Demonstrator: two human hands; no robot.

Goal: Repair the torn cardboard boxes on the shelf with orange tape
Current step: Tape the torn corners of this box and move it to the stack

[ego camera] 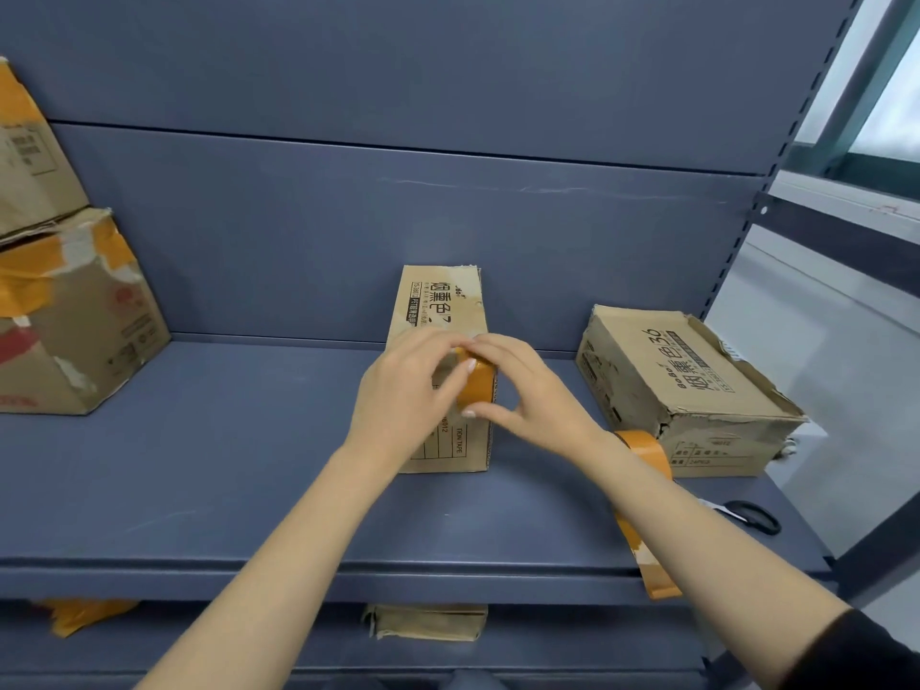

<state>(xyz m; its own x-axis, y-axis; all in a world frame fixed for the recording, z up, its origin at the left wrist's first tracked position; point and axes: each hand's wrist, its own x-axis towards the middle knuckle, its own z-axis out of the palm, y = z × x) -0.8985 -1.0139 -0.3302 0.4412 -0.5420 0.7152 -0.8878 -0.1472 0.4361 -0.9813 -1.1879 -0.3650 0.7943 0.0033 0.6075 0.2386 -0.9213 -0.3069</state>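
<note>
Grey shelf (pixel 224 465) under us, we have the narrow box (pixel 440 311) directly beneath both hands, its long axis running away from us. Left hand (pixel 403 395) and right hand (pixel 527 390) pinch an orange tape strip (pixel 478 383) across its top.

Grey-blue metal shelf (pixel 199 470) and back panel (pixel 398 231), bright window (pixel 896 92) at right

Orange tape (pixel 477 383), brown black-printed box (pixel 440 311), slate-blue shelf (pixel 224 440), black scissors (pixel 751 515).

Black-handled scissors (pixel 749 515) lie near the right end of the blue-grey shelf (pixel 224 470).
</note>
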